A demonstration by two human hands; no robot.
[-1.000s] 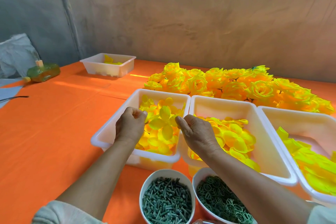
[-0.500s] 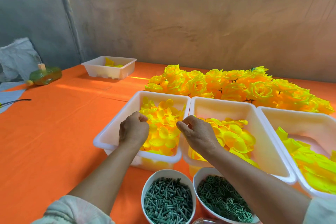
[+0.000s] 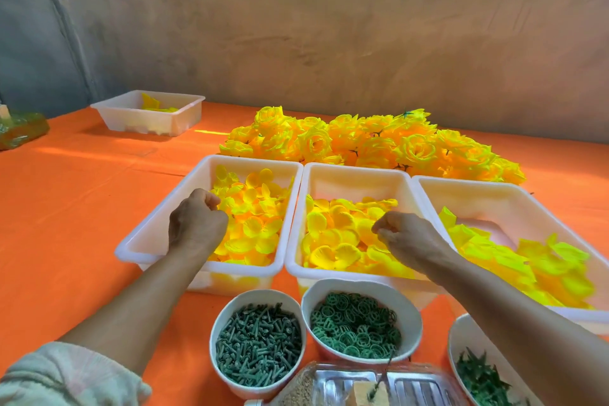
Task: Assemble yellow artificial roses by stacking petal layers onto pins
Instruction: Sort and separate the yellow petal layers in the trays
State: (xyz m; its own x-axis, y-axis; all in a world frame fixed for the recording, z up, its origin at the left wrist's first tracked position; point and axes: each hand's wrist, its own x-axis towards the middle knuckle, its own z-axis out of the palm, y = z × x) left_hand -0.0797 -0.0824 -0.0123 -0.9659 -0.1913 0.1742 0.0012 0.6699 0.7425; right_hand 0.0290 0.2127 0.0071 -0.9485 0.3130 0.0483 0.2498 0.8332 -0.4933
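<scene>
Your left hand curls over the petals in the left tray, and your right hand is bunched just above the middle tray's petals. Whether either hand grips anything cannot be told.

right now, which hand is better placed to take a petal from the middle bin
Right. The right hand hangs over the middle bin, close above its petals; the left hand is over the left bin, across the rims between them.

trays: glossy white plastic | tablecloth: matt orange cloth | petals: soft cloth
</scene>
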